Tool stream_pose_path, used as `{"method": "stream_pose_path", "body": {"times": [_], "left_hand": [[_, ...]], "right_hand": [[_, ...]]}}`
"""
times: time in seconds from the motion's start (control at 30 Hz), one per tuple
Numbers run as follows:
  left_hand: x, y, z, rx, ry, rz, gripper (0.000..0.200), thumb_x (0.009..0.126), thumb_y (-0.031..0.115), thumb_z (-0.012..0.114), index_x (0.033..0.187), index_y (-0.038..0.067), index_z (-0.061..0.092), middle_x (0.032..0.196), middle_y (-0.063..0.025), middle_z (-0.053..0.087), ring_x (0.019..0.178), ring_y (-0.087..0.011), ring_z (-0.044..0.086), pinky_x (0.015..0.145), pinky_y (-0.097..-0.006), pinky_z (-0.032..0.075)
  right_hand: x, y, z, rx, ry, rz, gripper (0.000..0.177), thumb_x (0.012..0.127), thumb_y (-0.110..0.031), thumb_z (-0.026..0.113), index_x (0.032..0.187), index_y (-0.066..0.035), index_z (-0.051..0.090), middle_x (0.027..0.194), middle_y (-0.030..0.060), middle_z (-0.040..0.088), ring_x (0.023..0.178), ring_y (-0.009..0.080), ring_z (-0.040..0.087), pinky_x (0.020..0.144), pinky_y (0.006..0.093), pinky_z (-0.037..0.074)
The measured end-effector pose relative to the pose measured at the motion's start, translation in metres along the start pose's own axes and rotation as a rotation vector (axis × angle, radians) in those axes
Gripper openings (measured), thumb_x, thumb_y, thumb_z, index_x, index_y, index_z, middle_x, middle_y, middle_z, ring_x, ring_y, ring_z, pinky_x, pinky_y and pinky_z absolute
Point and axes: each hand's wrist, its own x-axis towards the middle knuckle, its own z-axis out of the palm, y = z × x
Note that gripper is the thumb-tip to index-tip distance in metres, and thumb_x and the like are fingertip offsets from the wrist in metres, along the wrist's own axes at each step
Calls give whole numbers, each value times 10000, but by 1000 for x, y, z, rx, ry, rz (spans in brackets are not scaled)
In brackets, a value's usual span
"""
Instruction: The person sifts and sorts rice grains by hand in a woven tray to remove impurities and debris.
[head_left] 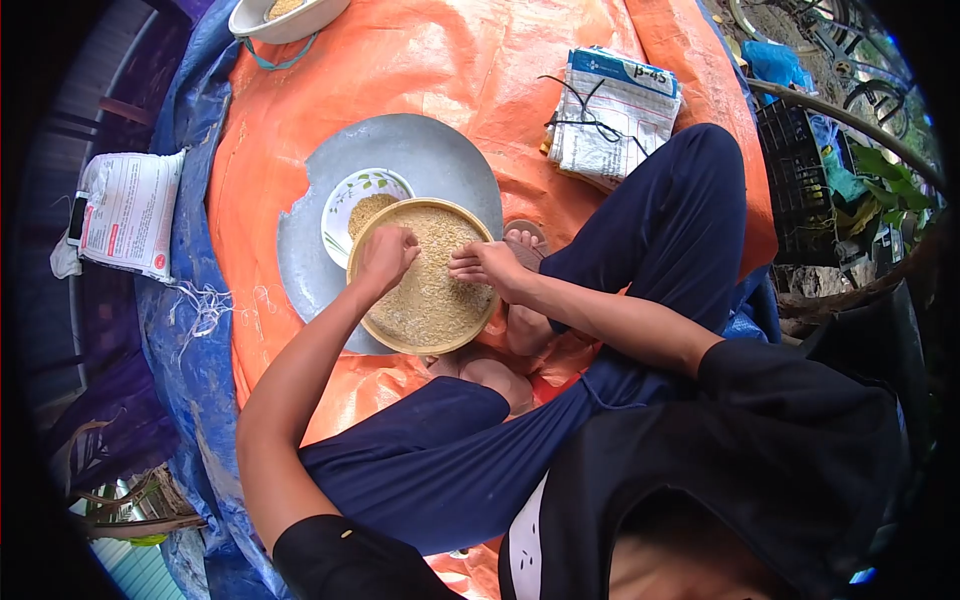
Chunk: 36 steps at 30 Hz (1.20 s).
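A round tan tray with a raised rim (402, 349), perhaps a winnowing sieve, holds a spread layer of pale grain (430, 300). Over its left side is my left hand (387, 257), fingers curled in and thumb drawn to them in a pinch. My right hand (487, 269) reaches in from the right, its fingers pressed together just above the grain. Whatever either hand pinches is too small to make out. Partly under the tray sits a white plate with a leaf pattern (374, 182), bearing a small heap of grain (369, 214). Both rest on a large grey metal disc (298, 255).
Orange tarp (450, 60) covers the ground, with blue tarp (180, 370) along the left. Folded white sacks (620, 125) with black cord lie upper right. A white basin (300, 22), a printed bag (130, 215) and a black crate (795, 180) stand around. My folded legs border the tray.
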Motion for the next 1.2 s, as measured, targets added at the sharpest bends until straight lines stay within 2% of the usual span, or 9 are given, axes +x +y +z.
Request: {"method": "stream_pose_path", "body": {"times": [0.1,0.17,0.23,0.4,0.63,0.7,0.8,0.93,1.2], "left_hand": [[1,6,8,19,-14,-58,155,744,138,732,841,24,692,829,-159,665,808,-322,646,737,-423,503],[4,-6,28,55,49,10,218,742,172,748,886,32,663,895,-160,645,864,-322,632,764,-421,498],[6,-3,31,63,42,6,274,742,200,755,917,37,621,959,-162,609,896,-336,615,785,-427,492],[-2,2,29,31,55,15,258,749,186,743,868,34,572,940,-165,552,881,-371,599,777,-441,494],[-6,-4,35,34,-18,103,151,813,135,637,876,27,553,944,-165,535,887,-372,584,760,-453,494],[-5,-3,37,67,1,135,120,823,117,604,880,25,550,952,-158,532,902,-360,579,762,-449,497],[-2,-5,41,153,165,297,190,765,74,651,921,23,555,919,-133,531,894,-321,565,772,-418,484],[-4,-13,37,209,32,450,134,817,102,542,921,18,546,919,-125,537,907,-303,570,767,-389,498],[-7,-18,39,276,-60,430,87,836,95,492,859,18,527,876,-140,545,858,-311,599,719,-397,510]], "right_hand": [[1,5,-1,8,23,-14,349,954,-190,418,1096,90,569,1037,197,659,919,256,677,815,296,560],[7,8,-1,39,19,-31,318,939,-177,439,1045,79,595,983,190,678,852,244,691,764,295,575],[9,9,-3,19,-1,-9,331,966,-198,440,1104,80,558,1024,193,659,938,263,673,832,316,550],[8,3,-4,13,-21,4,341,974,-196,434,1144,84,531,1075,198,647,959,255,667,835,304,552],[3,-1,-1,81,-40,-23,322,944,-156,464,1103,110,545,999,191,653,895,250,676,791,296,565],[4,0,0,80,-40,-30,320,944,-157,464,1102,109,546,1002,192,652,895,251,677,796,296,563],[6,2,-2,66,-40,-40,325,948,-160,457,1108,110,541,1012,195,651,904,254,677,804,294,561],[5,0,-3,54,-47,-41,333,952,-163,444,1118,111,533,1029,197,650,917,256,677,818,295,557],[9,3,-3,58,-48,-42,325,954,-159,445,1122,105,533,1032,195,646,911,253,675,831,304,556]]}}
